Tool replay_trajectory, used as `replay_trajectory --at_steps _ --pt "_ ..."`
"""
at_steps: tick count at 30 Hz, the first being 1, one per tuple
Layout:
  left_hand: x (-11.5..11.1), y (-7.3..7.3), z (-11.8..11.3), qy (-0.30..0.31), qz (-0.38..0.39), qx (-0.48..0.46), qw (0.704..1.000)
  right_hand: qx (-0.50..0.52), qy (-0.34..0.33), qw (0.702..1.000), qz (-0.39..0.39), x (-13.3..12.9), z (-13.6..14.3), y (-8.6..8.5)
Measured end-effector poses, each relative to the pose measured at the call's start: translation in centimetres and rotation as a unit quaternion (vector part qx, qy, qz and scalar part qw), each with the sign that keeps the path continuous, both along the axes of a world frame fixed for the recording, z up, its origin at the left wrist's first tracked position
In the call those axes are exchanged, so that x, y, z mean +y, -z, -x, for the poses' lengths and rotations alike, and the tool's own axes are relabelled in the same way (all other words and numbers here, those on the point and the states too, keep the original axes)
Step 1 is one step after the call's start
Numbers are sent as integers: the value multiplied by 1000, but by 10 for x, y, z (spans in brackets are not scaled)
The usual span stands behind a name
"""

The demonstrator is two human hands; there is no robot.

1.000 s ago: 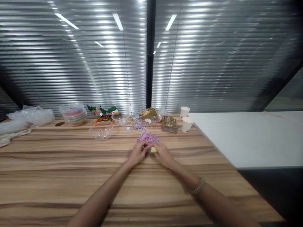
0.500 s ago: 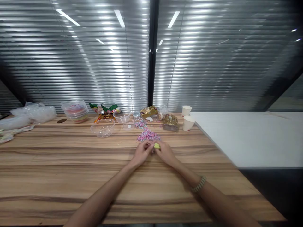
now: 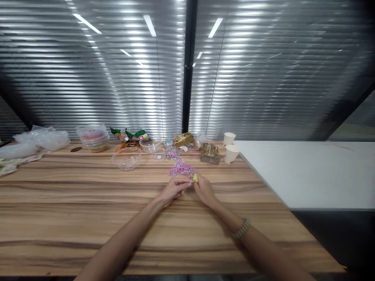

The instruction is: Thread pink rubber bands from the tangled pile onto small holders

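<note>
My right hand (image 3: pixel 204 191) is closed around a small yellow piece (image 3: pixel 195 178), which shows between thumb and fingers; its exact kind is too small to make out. From the left, my left hand (image 3: pixel 175 189) reaches in with its fingers drawn together, the tips meeting the right hand beside the yellow piece. Whatever those left fingertips pinch is too small to tell. Just beyond both hands lies a loose pile of tiny pink, purple and bluish loops (image 3: pixel 181 168). More loops (image 3: pixel 172 154) sit in a heap behind it.
Clear plastic bowls (image 3: pixel 127 159) and a small lid (image 3: pixel 158 155) stand left of the pile. Farther left are stacked tubs (image 3: pixel 93 137) and plastic bags (image 3: pixel 43 138). Gold packages (image 3: pixel 210 153) and two paper cups (image 3: pixel 231 154) stand to the right, near a white surface (image 3: pixel 316 171).
My left hand has turned flatter, its fingers straighter and pointing right. The right hand has shifted slightly right with the yellow piece, now more visible.
</note>
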State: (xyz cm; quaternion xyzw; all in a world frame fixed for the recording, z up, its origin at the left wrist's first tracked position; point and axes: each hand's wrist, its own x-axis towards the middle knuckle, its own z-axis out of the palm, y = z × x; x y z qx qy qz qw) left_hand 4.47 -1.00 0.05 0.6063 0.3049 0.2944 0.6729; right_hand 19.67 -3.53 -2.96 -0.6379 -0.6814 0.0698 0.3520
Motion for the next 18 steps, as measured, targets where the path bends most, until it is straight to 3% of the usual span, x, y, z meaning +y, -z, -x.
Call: replay_trajectory --at_steps 4,9,13,18 --pt "4 1 4 -61 -27 -21 998 -15 -39 999 13 -1 3 0" --pt "7 5 6 -101 -136 14 985 -37 -42 998 31 -1 3 -1" --pt "2 4 6 -139 -231 49 962 -81 -34 995 56 -3 4 -3" --pt "-5 -5 5 -142 -351 72 923 -142 -43 987 59 -6 6 -5"
